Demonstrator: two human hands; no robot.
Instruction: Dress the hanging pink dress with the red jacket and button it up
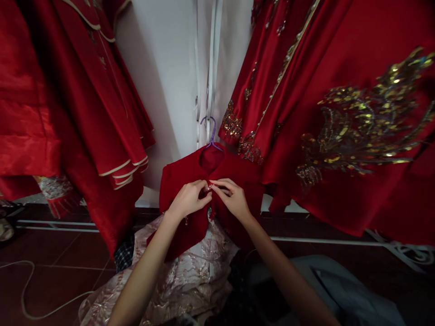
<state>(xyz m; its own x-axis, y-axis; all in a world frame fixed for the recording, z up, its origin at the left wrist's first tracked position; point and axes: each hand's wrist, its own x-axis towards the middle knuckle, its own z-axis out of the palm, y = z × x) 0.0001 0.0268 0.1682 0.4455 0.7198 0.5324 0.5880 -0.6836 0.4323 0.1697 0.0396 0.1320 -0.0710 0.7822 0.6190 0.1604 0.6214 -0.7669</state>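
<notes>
Fingers (200,184) of the left hand (185,199) and the right hand (235,201) meet and seem to pinch one small shiny clasp (210,187). It is too tiny to tell which bit each hand has. The clasp is on the front of a red jacket (176,179), a little below the neck hole (211,160). It looks so small that a loose pinch could let it slip away. The jacket hangs on a purple hanger (213,133), so a hard tug might make it slide off. Under the jacket, a pale pink dress (195,271) shows; its puffy cloth could get in the way. Farther out, red clothes (98,104) hang on the left, and gold sequins (370,127) on the right could snag the jacket if it swings. On the floor (61,290), a white cord (32,271) might trip a foot.
</notes>
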